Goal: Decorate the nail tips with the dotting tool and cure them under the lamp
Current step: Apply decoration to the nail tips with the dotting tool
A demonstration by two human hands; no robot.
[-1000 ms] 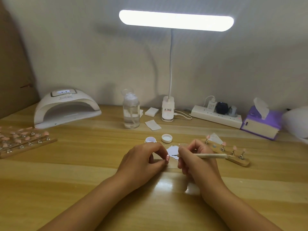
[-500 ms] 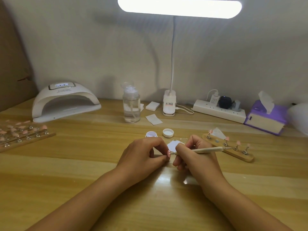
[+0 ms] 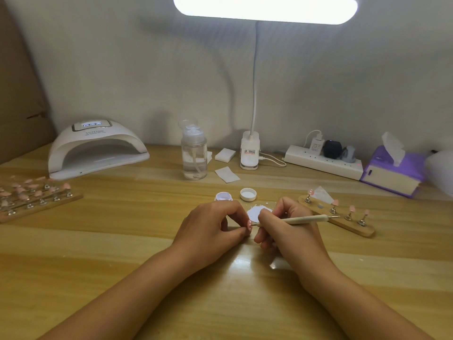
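A pale wall (image 3: 122, 57) backs the wooden bench (image 3: 98, 266), lit by a desk lamp (image 3: 264, 8). At centre, the left hand (image 3: 210, 229) has its grip pinched on a pink nail tip (image 3: 249, 224). The right hand (image 3: 289, 231) has its grip clamped round the dotting tool (image 3: 304, 220), point at the tip. A tremor could smear the wet dot, or the tip could twist loose. The curing lamp (image 3: 95, 148) sits far left.

Bare tabletop (image 3: 110, 253) runs wide from the left hand (image 3: 210, 227) to the racks of nail tips (image 3: 36, 200) at the left edge and back to the curing lamp (image 3: 95, 148). Just behind the hands sit an open jar (image 3: 223, 196) and a lid (image 3: 248, 194); a wooden stand (image 3: 343, 223) crowds the right hand (image 3: 286, 231).
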